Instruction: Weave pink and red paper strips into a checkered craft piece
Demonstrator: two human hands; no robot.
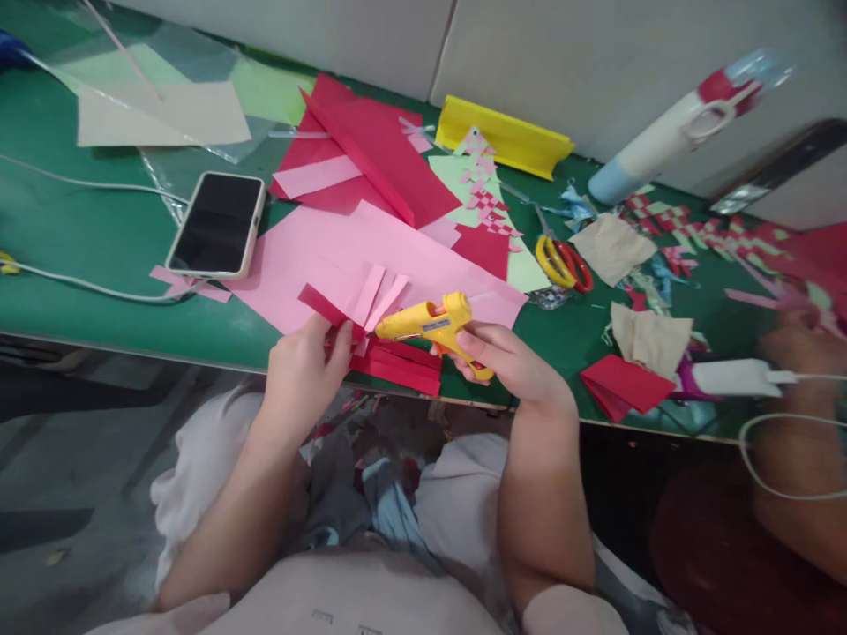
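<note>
My right hand [493,353] is wrapped round the handle of a yellow glue gun [430,322], whose nozzle points left. The tip is close to the paper strips by my other hand; I cannot tell if it touches them. My left hand [308,357] pinches a dark red paper strip [324,304] near the table's front edge. Pink paper strips [374,295] stand out from the same spot, partly crossing the red one. Beneath the nozzle lie folded red paper strips [403,366]. A large pink paper sheet [311,247] spreads behind both hands.
A phone [217,225] with a cable lies to the left. Red sheets [371,150], a yellow folded piece [503,137] and scissors [562,263] lie behind. A bottle [675,132] leans by the wall. Another person's hand [804,339] is at far right.
</note>
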